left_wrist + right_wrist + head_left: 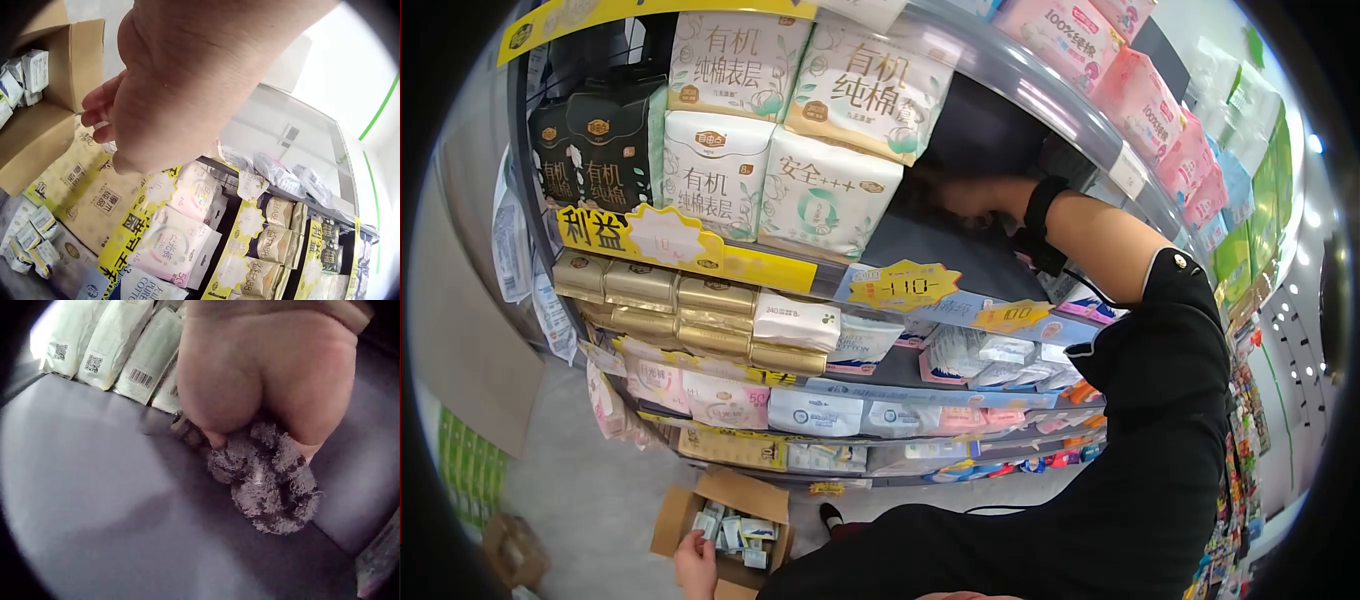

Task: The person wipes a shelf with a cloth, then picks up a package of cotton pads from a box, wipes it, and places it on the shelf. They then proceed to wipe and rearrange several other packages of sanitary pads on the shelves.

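Note:
My right hand (975,195) reaches deep into a dark gap on the upper shelf. In the right wrist view that hand (269,375) grips a fuzzy grey cleaning cloth (262,481), bunched up against the grey shelf board (81,462). White-and-green pad packs (140,369) stand in a row beside it. Low down, my left hand (695,565) is at the edge of an open cardboard box (745,492) holding several small packs (755,530). Seen from the left wrist, the hand (181,87) has loosely bent fingers with nothing between them, apart from the box walls.
White pad packs (855,90) and black packs (605,150) fill the left of the upper shelf. Yellow price signs (905,288) line its front edge. Gold packs (720,310) sit one level below. Pink packs (1145,105) stand above at right.

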Demonstrator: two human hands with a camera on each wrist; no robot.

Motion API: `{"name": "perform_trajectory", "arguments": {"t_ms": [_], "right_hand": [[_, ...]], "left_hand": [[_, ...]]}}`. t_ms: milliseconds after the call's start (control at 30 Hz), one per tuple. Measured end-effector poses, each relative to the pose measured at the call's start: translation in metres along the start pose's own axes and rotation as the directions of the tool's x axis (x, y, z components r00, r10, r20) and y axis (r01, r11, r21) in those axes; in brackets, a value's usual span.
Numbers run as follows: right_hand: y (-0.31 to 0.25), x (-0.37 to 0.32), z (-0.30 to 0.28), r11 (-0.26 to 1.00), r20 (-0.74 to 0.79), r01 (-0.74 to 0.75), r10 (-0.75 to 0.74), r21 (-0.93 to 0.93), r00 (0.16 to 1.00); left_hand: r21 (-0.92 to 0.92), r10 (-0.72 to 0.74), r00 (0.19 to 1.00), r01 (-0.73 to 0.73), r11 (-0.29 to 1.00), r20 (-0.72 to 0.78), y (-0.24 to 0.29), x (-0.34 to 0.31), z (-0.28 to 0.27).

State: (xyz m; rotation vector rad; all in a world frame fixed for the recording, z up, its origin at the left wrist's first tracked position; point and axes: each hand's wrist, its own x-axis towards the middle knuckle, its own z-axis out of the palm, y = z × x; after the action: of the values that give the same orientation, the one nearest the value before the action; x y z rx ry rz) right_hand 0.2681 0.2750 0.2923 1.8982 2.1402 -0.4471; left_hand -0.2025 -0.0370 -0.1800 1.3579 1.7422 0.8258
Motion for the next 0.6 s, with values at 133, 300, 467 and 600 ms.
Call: {"name": "perform_trajectory", "arguments": {"t_ms": [133, 300, 467, 600], "right_hand": [[0.068, 0.007, 0.015, 0.987, -0.186, 0.042, -0.071, -0.154, 0.980], [0.079, -0.012, 0.009, 0.932, -0.014, -0.357, 0.357, -0.059, 0.934], [0.025, -0.057, 0.006, 0.800, 0.035, -0.430, 0.487, -0.418, 0.873], [-0.005, -0.100, 0.011, 0.849, 0.066, -0.470, 0.498, -0.241, 0.865]], "left_hand": [[0.000, 0.047, 0.997, -0.047, 0.999, -0.067, -0.003, -0.001, -0.001], [0.054, 0.075, 0.996, -0.072, 0.996, -0.056, 0.024, -0.001, -0.021], [0.072, 0.048, 0.998, -0.045, 0.996, -0.038, 0.043, -0.008, -0.031], [0.072, 0.117, 0.993, -0.116, 0.991, -0.014, 0.041, -0.005, -0.027]]}}
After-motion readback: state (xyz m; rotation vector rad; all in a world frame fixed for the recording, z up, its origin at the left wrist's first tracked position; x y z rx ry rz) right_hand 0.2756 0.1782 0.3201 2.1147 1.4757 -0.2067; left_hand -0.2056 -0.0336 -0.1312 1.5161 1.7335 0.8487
